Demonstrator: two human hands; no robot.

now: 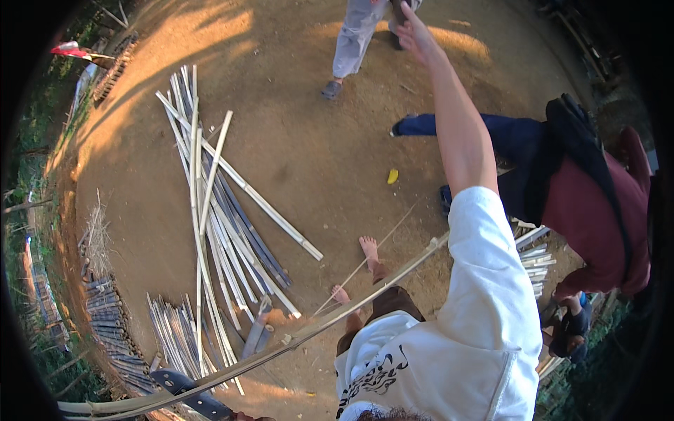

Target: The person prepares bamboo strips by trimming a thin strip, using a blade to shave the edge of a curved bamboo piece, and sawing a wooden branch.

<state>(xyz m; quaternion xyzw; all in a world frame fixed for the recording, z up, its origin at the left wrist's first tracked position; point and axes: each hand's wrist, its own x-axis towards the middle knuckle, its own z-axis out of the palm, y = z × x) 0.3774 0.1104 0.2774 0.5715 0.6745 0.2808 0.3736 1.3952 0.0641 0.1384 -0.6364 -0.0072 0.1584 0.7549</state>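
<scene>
Bamboo strip (281,344) is running long and curved across the person's front, beside a big knife (193,394) at the bottom edge. Right hand (414,35) is reaching high, fingers loosely apart, holding nothing; the left hand's grip I cannot tell. Beyond, split bamboo (225,210) is lying piled on dirt ground (316,140).

White short-sleeved shirt (456,351) with black print, brown shorts (393,302), barefoot.

Near my left grip (242,417), a dark-bladed knife (189,393) lies against a long, pale split bamboo strip (281,344) slanting up rightward.
</scene>
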